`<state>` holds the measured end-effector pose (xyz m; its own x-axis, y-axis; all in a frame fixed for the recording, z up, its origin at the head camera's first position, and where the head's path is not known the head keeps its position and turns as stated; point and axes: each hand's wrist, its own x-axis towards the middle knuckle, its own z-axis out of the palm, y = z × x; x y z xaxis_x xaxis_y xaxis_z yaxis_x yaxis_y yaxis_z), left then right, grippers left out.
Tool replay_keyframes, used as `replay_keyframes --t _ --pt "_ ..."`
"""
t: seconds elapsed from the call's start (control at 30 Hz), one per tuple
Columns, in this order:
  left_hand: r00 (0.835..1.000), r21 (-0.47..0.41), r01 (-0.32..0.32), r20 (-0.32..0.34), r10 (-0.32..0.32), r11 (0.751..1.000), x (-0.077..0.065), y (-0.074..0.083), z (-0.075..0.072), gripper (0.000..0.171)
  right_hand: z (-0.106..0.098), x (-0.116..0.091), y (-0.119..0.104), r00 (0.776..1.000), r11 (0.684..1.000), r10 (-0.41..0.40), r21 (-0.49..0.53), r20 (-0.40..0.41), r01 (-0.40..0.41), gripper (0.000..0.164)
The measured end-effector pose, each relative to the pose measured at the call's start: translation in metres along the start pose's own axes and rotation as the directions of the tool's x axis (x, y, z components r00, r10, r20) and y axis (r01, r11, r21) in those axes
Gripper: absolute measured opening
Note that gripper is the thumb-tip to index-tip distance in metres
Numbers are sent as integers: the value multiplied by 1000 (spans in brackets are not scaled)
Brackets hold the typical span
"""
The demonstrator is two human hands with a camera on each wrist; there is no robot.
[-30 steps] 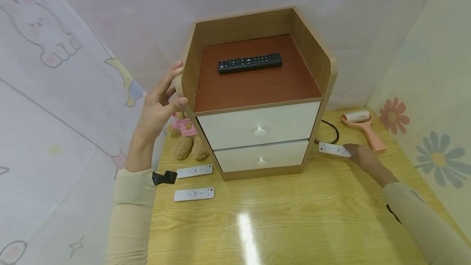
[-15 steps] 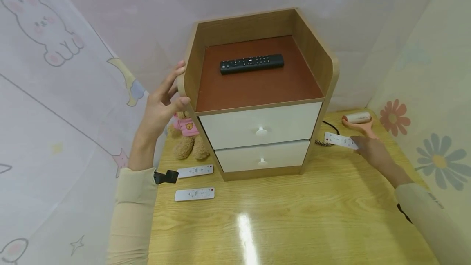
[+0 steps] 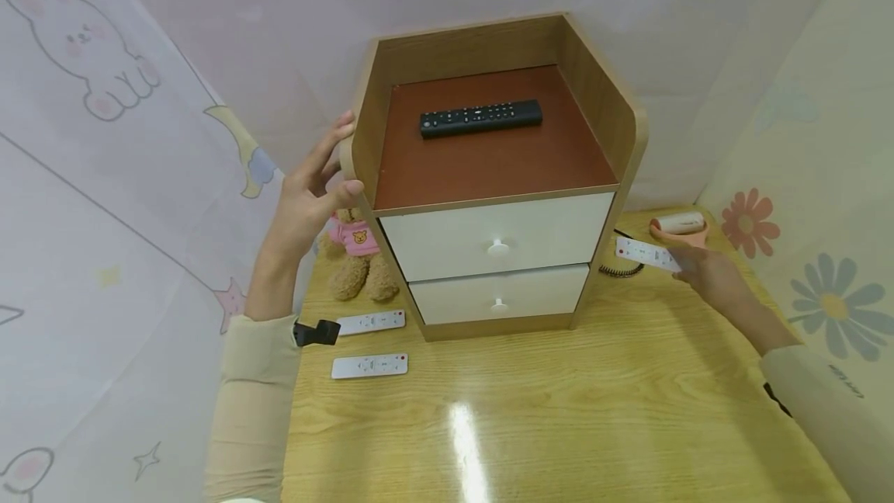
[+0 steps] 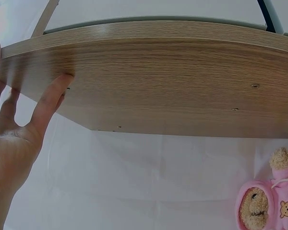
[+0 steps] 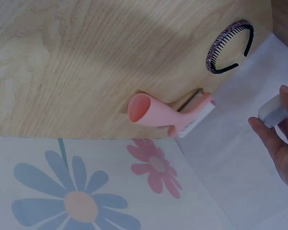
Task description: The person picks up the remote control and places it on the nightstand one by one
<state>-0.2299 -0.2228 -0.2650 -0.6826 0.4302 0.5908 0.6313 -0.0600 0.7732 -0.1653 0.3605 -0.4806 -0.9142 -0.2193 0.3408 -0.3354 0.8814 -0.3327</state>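
Observation:
My left hand (image 3: 299, 212) rests against the outer left side of a small wooden cabinet (image 3: 497, 227). Its fingers are spread and fairly straight, touching the side panel (image 4: 173, 81) in the left wrist view. My right hand (image 3: 715, 282) pinches one end of a white remote control (image 3: 646, 253) above the table, to the right of the cabinet. The right wrist view catches only the remote's end (image 5: 271, 112) between thumb and fingers. On the cabinet's brown top lies a black remote control (image 3: 482, 119). Both white drawers (image 3: 492, 235) are closed.
Two more white remotes (image 3: 370, 365) lie left of the cabinet. A teddy bear (image 3: 359, 243) in pink sits behind them. To the right are a lint roller (image 5: 158, 112) with a pink handle and a toothed headband (image 5: 218, 45). Patterned cloth walls (image 3: 105, 200) enclose the table (image 3: 545, 402).
My right hand has lifted the white remote upward and slightly right, towards the lint roller. The left hand stays against the cabinet. The view has shifted slightly.

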Motion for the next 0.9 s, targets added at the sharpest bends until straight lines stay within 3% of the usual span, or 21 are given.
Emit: replay_keyframes --t 0.1,0.2,0.33,0.57,0.9 --pt "1000 6 -7 0 7 1000 0 0 1 64 -7 3 -5 1000 1000 -13 -14 4 13 66" --pt "1000 12 -11 4 11 1000 0 -1 0 64 -13 5 -8 999 999 -37 -38 -13 36 64" --pt "1000 15 -13 3 13 1000 0 -2 0 65 -22 8 -11 1000 1000 15 -20 -5 -15 50" --pt "1000 22 -18 -4 19 1000 -1 -1 0 64 -37 16 -19 982 993 -97 -88 -162 83 53" --pt "1000 -22 -3 -9 3 1000 0 1 2 61 -59 25 -33 991 998 -42 -59 -123 35 50"
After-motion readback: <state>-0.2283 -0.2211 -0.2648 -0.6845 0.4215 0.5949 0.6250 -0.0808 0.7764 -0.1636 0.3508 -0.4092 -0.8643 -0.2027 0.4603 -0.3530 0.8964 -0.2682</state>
